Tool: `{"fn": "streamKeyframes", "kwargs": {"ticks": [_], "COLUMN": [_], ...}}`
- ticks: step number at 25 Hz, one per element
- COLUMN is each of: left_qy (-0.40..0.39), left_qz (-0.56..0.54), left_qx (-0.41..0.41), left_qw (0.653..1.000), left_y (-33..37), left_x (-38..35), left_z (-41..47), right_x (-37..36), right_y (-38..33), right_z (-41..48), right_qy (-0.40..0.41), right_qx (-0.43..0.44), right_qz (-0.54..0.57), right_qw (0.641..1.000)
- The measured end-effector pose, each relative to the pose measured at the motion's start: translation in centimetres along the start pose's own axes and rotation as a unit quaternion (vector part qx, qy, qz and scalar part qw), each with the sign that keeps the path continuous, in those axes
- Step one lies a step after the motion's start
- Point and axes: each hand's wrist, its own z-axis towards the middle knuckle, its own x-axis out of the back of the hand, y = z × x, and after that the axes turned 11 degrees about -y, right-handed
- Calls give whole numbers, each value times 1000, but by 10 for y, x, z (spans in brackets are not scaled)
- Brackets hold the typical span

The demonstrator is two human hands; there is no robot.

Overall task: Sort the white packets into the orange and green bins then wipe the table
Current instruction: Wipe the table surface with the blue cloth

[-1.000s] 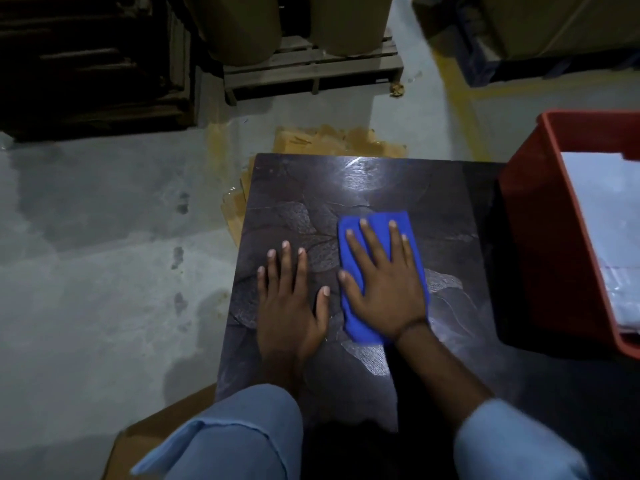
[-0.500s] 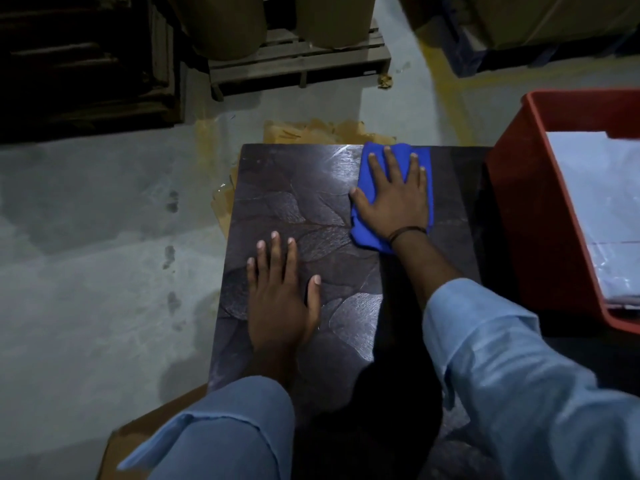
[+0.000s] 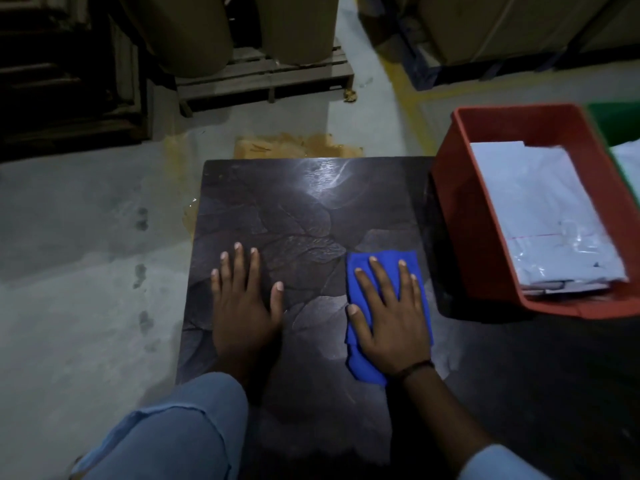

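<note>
two hands were counted on the one tabletop (image 3: 311,202): the left hand (image 3: 242,306) near its left edge and the right hand (image 3: 391,323) toward its right edge, laid flat on the one blue cloth (image 3: 384,263). one orange bin (image 3: 464,220) was counted beyond the right edge, and one green bin (image 3: 616,123) was partly seen behind it. the white packets (image 3: 540,209) were stacked in the orange bin, and their number could not be told. one wooden pallet (image 3: 263,81) bearing two brown rolls (image 3: 187,29) was counted past the far edge.

Both arms wear light blue sleeves (image 3: 173,427), and a thin dark band (image 3: 416,367) circles the right wrist
</note>
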Motion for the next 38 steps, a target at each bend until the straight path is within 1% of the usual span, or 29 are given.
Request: {"fn": "streamKeyframes", "kwargs": {"ticks": [1,4,7,10,12,14,16,19,22,26,28,31,36,38], "left_qy": [-6,-6,-5,4,-4,-41,-69,-40,-11,-27,-25,-26,-15,-13], "left_qz": [-1,-6,13,59,59,63,67,60,27,40,38,32,32,33], "left_qx": [3,-13,-13,-34,-63,-108,-125,-104,-124,-108,-105,-105,-111,-115], "left_qw": [1000,1000,1000,998,996,991,988,992,992,993,993,994,993,993], "left_y": [-5,11,10,18,42,81,111,119,115,116,115,117,115,116], "left_x": [2,11,11,7,2,-9,-19,-30,-34,-37,-38,-36,-37,-38], "left_z": [1,-5,-6,1,16,36,48,51,49,56,56,56,57,56], "right_x": [1,20,25,22,22,25,27,25,30,47,50,49,28,24], "right_y": [0,14,19,24,18,13,12,18,33,49,54,55,48,50], "right_z": [9,26,44,49,53,64,72,85,122,213,235,203,74,64], "right_qy": [-1,-17,-29,-14,-9,-2,0,7,-13,-56,-62,-42,5,3], "right_qx": [-11,-50,-58,-60,-76,-111,-127,-122,-125,-97,-89,-66,-41,-43], "right_qz": [-4,-18,-17,-14,0,10,11,3,3,14,20,30,39,24], "right_qw": [1000,998,998,998,997,994,992,993,992,994,994,996,998,999]}}
